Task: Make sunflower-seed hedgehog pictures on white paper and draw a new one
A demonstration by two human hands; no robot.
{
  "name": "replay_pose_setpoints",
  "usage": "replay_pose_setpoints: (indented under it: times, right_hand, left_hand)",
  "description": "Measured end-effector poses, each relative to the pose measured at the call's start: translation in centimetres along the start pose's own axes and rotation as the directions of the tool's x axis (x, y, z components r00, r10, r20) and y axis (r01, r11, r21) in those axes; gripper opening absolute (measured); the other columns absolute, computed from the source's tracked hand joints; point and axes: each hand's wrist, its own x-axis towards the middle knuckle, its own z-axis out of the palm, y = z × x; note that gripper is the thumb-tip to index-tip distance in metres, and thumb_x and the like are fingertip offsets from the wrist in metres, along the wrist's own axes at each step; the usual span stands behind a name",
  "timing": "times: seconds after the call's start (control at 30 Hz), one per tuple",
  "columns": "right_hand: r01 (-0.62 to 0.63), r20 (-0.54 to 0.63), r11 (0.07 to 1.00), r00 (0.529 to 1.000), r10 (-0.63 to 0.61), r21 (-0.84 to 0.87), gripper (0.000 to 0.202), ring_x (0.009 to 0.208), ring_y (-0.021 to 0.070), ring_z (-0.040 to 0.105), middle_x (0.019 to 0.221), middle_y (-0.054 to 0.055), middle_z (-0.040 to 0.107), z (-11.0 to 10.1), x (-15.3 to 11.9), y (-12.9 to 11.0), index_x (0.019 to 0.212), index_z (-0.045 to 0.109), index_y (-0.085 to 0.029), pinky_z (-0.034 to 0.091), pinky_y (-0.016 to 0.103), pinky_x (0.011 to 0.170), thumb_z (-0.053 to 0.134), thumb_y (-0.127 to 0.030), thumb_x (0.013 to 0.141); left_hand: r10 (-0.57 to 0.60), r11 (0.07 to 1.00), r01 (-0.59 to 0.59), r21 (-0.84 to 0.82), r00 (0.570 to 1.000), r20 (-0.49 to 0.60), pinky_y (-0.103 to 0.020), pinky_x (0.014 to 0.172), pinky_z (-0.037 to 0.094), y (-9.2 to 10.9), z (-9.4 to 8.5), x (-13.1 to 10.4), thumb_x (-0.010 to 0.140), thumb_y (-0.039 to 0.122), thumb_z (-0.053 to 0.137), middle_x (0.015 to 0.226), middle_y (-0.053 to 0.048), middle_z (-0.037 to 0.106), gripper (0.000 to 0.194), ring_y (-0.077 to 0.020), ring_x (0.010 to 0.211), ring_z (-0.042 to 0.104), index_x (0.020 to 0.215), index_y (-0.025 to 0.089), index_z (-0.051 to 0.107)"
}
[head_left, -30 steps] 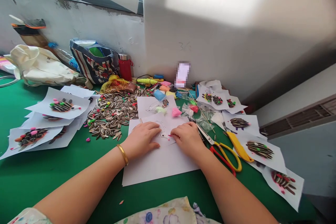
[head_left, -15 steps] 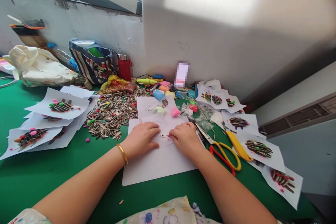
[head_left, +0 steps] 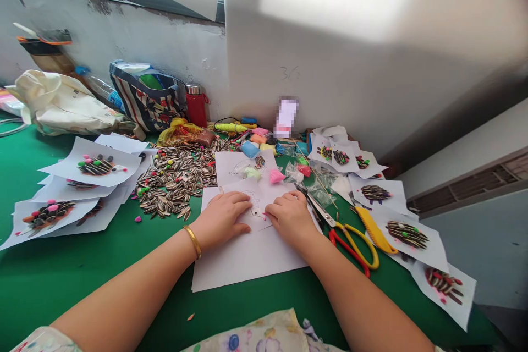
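Note:
White paper (head_left: 231,267) lies on the green table in front of me, with a faint pencil outline and a small eye-like dot and pink bit (head_left: 264,216) on it. My left hand (head_left: 225,217) rests on the sheet left of the outline, fingers stretched out and thumb apart, holding nothing. On the other side, my right hand (head_left: 292,217) has its fingers curled together, tips down beside the pink bit. Whatever they pinch, if anything, is hidden. Just beyond my hands are a second drawn sheet (head_left: 225,168), pale green clay (head_left: 252,172) and pink clay (head_left: 276,176).
Loose sunflower seeds (head_left: 175,187) are heaped to the left. Scissors (head_left: 355,242) and a yellow comb-like tool (head_left: 373,228) lie right of the paper. Seed-covered pictures (head_left: 97,168) are stacked left, others (head_left: 412,236) right. A red bottle (head_left: 196,107) stands behind.
Both hands stay in almost the same place on the paper. The view has shifted very slightly; nothing is visibly picked up or released.

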Motion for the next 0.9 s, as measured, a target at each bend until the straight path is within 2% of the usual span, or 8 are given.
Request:
replay_pose_setpoints:
  times: [0.3, 0.9]
  right_hand:
    - [0.084, -0.053, 0.985, 0.994, -0.093, -0.150, 0.015, 0.080, 0.0175, 0.050, 0.071, 0.001, 0.064, 0.42, 0.26, -0.95, 0.075, 0.067, -0.021, 0.021, 0.042, 0.102, 0.060, -0.015, 0.086]
    - [0.063, -0.065, 0.991, 0.995, -0.071, -0.120, 0.019, 0.080, 0.0182, 0.052, 0.072, 0.001, 0.065, 0.18, 0.17, -0.79, 0.075, 0.068, -0.023, 0.023, 0.043, 0.103, 0.058, -0.019, 0.089]
  left_hand:
    - [-0.003, 1.000, 0.003, 0.018, 1.000, -0.001, -0.046, 0.107, 0.039, 0.11, 0.00, 0.07, 0.079, 0.042, 0.074, 0.137, -0.007, 0.059, 0.050, -0.0292, 0.130, 0.050, 0.125, 0.026, 0.063]
    - [0.008, 1.000, -0.007, 0.017, 1.000, -0.011, -0.046, 0.105, 0.041, -0.07, 0.18, 0.09, 0.078, 0.043, 0.075, 0.136, -0.007, 0.060, 0.051, -0.0297, 0.129, 0.050, 0.125, 0.026, 0.063]
